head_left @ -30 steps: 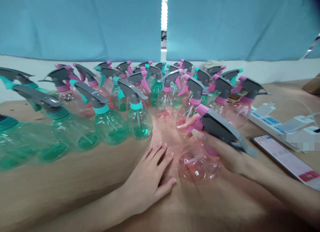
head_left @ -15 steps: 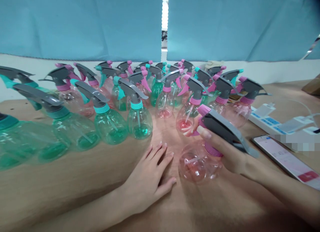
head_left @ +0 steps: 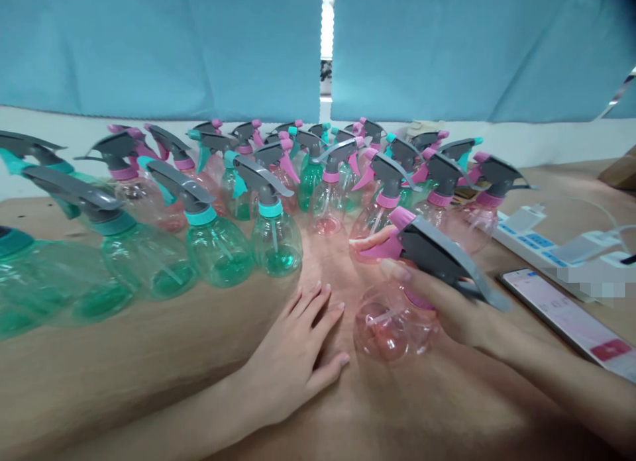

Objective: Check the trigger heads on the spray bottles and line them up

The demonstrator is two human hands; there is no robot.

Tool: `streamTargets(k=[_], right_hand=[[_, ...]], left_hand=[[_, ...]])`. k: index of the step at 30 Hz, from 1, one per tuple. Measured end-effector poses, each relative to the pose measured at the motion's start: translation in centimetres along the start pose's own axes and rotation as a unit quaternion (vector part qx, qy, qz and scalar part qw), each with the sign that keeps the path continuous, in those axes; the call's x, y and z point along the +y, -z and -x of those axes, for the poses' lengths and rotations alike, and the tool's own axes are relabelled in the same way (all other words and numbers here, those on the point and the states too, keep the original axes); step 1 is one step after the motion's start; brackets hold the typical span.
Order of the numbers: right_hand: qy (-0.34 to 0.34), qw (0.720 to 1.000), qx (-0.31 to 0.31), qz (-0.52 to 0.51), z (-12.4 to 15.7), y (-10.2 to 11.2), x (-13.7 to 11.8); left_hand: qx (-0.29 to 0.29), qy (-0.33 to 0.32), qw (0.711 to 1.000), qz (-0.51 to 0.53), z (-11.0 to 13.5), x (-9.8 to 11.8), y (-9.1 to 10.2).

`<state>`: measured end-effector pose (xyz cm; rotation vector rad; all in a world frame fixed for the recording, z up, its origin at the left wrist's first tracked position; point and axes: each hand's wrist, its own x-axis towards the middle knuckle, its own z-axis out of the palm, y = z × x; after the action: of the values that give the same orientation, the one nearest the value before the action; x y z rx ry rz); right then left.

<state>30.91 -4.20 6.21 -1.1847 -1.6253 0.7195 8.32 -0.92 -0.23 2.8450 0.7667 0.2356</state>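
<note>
your right hand (head_left: 450, 305) is wrapped round the neck of the tilted pink spray bottle (head_left: 390, 325), just beside your left hand (head_left: 298, 355), which lies flat and open on the table (head_left: 124, 375). steady the clear body before working the grey trigger head (head_left: 440, 256).

A crowd of spray bottles (head_left: 275, 239) stands on the table (head_left: 124, 381) across the middle of the frame, from the left edge to right of centre, several rows deep toward the curtains (head_left: 149, 50) that fill the top. Below the crowd, at lower centre, the left hand (head_left: 293, 355) lies flat on the table. Just right of it the nearest spray bottle (head_left: 390, 325) tilts (its base looks to rest on the table), its neck gripped by the right hand (head_left: 452, 308). Further right lies a phone (head_left: 566, 312), and behind it, toward the right edge, a power strip (head_left: 536, 244).
</note>
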Motion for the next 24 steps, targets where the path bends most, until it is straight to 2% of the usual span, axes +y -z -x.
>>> streamTargets(k=[6,14,20,24], right_hand=[[-0.018,1.000,0.022,-0.003,0.3,-0.4,-0.1],[-0.038,0.999,0.010,-0.024,0.3,-0.4,-0.5],[0.002,0.999,0.007,-0.037,0.3,-0.3,0.1],[-0.020,0.999,0.016,-0.043,0.4,-0.3,0.6]], left_hand=[[0.003,-0.004,1.000,0.001,0.0,-0.1,-0.1],[-0.015,0.000,1.000,-0.003,-0.2,0.0,0.2],[-0.013,-0.004,1.000,-0.008,-0.1,0.0,0.1],[-0.007,-0.008,1.000,-0.010,-0.1,-0.1,0.0]])
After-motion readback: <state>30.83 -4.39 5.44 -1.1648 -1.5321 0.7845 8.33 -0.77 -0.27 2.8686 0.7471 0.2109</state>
